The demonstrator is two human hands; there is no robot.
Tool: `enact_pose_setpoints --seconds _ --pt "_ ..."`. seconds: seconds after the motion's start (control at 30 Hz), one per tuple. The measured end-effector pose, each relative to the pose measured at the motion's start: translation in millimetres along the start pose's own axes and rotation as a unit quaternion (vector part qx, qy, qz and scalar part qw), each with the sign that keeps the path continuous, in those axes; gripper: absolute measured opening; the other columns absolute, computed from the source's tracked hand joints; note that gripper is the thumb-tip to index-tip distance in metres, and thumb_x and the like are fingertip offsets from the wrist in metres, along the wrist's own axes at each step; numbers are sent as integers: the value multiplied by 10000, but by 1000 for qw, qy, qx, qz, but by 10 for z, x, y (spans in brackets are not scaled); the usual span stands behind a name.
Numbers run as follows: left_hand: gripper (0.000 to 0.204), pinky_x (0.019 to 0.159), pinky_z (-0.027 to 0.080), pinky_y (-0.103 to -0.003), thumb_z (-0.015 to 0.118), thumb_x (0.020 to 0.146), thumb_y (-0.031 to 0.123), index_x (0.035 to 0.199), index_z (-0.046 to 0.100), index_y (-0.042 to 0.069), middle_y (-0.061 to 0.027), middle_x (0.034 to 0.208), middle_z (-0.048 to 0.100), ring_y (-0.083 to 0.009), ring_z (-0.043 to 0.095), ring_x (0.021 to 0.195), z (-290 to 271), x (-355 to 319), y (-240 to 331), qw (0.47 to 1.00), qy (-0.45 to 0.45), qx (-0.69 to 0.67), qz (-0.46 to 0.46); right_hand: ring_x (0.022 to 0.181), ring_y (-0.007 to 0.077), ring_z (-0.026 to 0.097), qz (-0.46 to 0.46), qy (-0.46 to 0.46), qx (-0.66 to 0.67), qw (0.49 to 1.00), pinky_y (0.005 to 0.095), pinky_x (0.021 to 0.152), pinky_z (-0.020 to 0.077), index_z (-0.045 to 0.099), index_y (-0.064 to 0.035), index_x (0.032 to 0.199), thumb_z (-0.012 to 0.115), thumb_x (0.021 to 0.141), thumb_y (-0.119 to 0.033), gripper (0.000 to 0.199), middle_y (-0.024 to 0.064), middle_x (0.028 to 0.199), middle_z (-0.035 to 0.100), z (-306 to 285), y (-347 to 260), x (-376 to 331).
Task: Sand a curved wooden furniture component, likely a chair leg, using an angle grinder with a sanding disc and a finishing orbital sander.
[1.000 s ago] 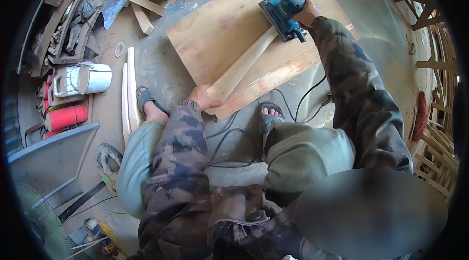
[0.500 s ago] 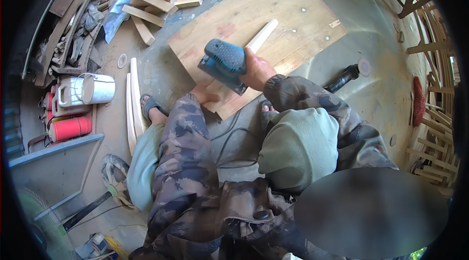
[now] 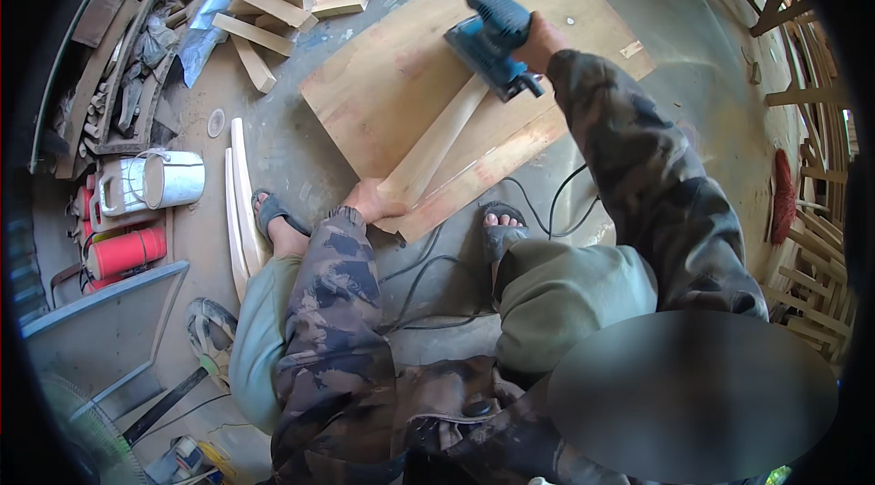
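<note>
My right hand (image 3: 541, 44) is wrapped round a blue electric sander (image 3: 495, 36), which rests on the far end of a tapered wooden piece (image 3: 437, 143) and hides that end. The pale, smooth wood lies slantwise across a plywood board (image 3: 374, 84). At its wider near end my left hand (image 3: 372, 201) is closed on the wood, by the board's near corner. Whether the sander's pad touches the wood over its full face cannot be seen. A black cord (image 3: 553, 211) lies on the floor near my foot.
Cut wooden blocks (image 3: 278, 2) are heaped at the far left. Two slim wooden pieces (image 3: 241, 202) lie beside my left foot. White buckets (image 3: 173, 180) and a red canister (image 3: 128, 252) stand farther left. Wooden frames (image 3: 816, 239) line the right side.
The sander and my right hand have moved away from me and to the right along the wood, uncovering its near part. My right arm is stretched out farther. My left hand stays at the near end.
</note>
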State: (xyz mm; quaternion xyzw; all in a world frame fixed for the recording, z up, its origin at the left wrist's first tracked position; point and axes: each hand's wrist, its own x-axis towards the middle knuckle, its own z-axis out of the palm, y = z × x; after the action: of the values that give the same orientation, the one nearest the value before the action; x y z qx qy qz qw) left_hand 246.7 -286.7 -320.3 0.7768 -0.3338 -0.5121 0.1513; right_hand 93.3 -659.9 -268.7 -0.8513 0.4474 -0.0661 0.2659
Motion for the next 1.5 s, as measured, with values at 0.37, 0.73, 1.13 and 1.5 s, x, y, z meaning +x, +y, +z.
enact_pose_setpoints --seconds 0.37,0.73,1.13,1.5 --pt "576 825 493 -303 851 608 348 1060 690 30 -101 968 703 -182 659 900 -156 78 -8 997 -59 -52 13 802 368 682 10 -10 41 999 428 681 561 479 -16 1130 736 636 -181 581 242 920 656 106 -55 -195" --pt "642 799 512 -328 861 636 314 1138 645 -23 -132 1005 690 -216 666 894 -100 128 -223 992 29 -123 9 918 451 625 -89 -120 65 987 491 787 506 390 -17 1079 644 705 -104 460 283 922 638 461 -1031 -1607" --pt "652 868 500 -368 854 614 389 1083 638 -10 -213 1054 671 -307 655 992 -48 6 112 991 91 96 -30 812 382 676 -42 -32 3 999 451 699 556 474 -25 1116 743 646 -188 565 261 922 650 89 -263 -391" --pt "666 860 499 -385 841 602 430 1060 632 -8 -235 1028 669 -326 654 986 135 -142 95 986 138 81 -38 542 210 657 38 -30 50 998 338 459 543 501 37 1043 749 643 -124 497 128 676 640 -88 -61 64"
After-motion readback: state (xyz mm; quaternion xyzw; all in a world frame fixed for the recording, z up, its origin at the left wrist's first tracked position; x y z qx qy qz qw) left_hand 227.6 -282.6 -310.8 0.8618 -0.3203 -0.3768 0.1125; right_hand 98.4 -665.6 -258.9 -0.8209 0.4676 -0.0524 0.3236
